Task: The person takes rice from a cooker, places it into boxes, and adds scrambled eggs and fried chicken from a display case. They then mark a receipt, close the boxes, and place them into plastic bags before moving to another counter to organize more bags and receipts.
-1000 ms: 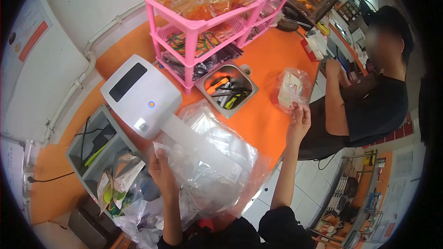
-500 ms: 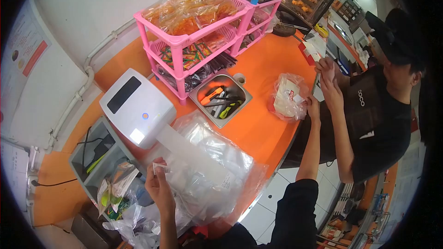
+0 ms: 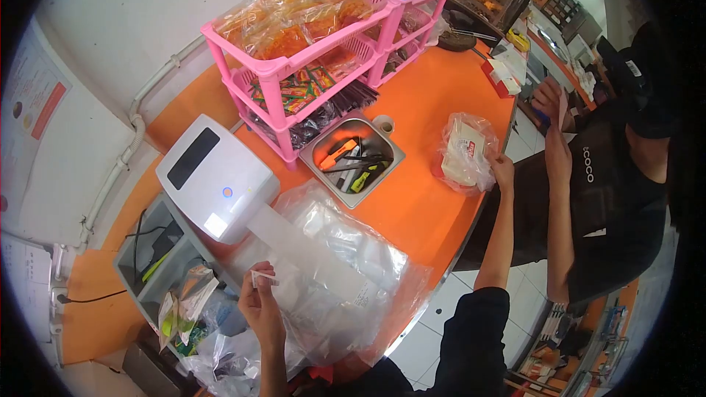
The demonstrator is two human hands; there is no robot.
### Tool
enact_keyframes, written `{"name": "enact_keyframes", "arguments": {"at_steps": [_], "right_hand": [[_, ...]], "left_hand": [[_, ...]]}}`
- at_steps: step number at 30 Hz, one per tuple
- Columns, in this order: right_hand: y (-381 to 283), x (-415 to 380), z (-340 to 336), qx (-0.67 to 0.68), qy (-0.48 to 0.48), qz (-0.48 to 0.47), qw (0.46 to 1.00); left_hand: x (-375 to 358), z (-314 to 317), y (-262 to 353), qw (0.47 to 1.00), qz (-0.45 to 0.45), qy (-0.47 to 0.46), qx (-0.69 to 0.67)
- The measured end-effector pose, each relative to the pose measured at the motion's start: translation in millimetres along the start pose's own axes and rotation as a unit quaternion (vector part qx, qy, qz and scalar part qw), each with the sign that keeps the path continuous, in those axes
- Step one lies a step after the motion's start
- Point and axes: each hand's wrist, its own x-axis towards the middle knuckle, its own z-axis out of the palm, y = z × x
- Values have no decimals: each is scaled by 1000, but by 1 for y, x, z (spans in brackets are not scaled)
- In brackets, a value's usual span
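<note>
My left hand [image 3: 262,304] is raised over the clear plastic bags [image 3: 331,250], its fingers closed on a small white label [image 3: 264,278]. Close by stands the white printer [image 3: 217,180], with a long paper strip [image 3: 309,254] running out over the bags. My right hand [image 3: 502,170] pinches the edge of a clear plastic bag with a box inside [image 3: 465,153], which rests at the right edge of the orange counter.
Pink racks [image 3: 276,68] with packets stand at the back. A metal tray [image 3: 351,158] holds markers and pens. A grey organizer [image 3: 136,268] is at left. At right, a co-worker in black [image 3: 596,191] holds a paper slip.
The camera view has shifted slightly. My left hand with the label is a little lower and farther right. The co-worker's hands have moved right, away from the bagged box.
</note>
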Motion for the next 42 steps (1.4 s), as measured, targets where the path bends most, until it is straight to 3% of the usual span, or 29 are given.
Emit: {"name": "enact_keyframes", "arguments": {"at_steps": [2, 5, 8, 11, 14, 17, 20, 22, 23, 24, 25, 27, 29, 31, 33, 34, 35, 36, 38, 40, 42], "right_hand": [[18, 3, 9, 94, -33, -33, 995], [53, 18, 19, 254, -94, 65, 960], [50, 22, 22, 204, -92, 185, 957], [68, 22, 38, 329, -104, 173, 923], [76, 24, 44, 312, -110, 128, 935], [82, 19, 60, 140, 63, 41, 987], [142, 48, 73, 129, -105, -65, 984], [97, 8, 56, 85, -45, -144, 985], [129, 36, 52, -67, -25, -159, 985], [67, 6, 41, -29, 8, -50, 998], [31, -14, 24, -229, 27, -144, 962], [-55, -73, 5, -186, 98, -202, 957], [-81, -115, -7, -126, 142, -327, 926], [-137, -211, -18, 51, 73, -322, 943], [-149, -290, -29, 95, -165, -258, 947], [-136, -317, -25, 103, -289, -303, 902], [-135, -354, -22, 149, -410, -265, 860], [-165, -397, -26, 143, -432, -228, 861], [-155, -439, -5, 81, -390, -186, 898], [-164, -473, 14, 77, -345, -359, 864], [-197, -512, 27, -85, -281, -522, 801]], "left_hand": [[-2, 0, -1, 1000, 2, -1, 4], [-5, 1, -3, 1000, 4, 1, 5], [-8, 1, -4, 1000, -5, 4, 16], [-10, 0, -3, 1000, -12, 2, 16], [-12, 1, 1, 1000, -4, 2, -13], [-18, -5, 5, 999, 4, 0, -40], [-26, -14, 19, 999, 13, -1, -40], [-36, -32, 30, 1000, 16, 9, -17], [-43, -36, 39, 999, 21, 41, -5], [-48, -45, 46, 998, 41, 50, -1], [-55, -59, 53, 996, 59, 61, 5], [-68, -83, 66, 991, 98, 84, -26], [-89, -105, 79, 984, 109, 129, -61], [-111, -129, 87, 980, 116, 154, -59], [-134, -153, 85, 977, 130, 168, -35], [-147, -162, 83, 974, 131, 185, -18], [-158, -172, 80, 971, 133, 200, -1], [-169, -183, 74, 970, 120, 211, 30], [-192, -203, 57, 964, 91, 235, 88], [-203, -211, 42, 967, 74, 217, 107], [-205, -214, 29, 975, 82, 181, 93]]}}
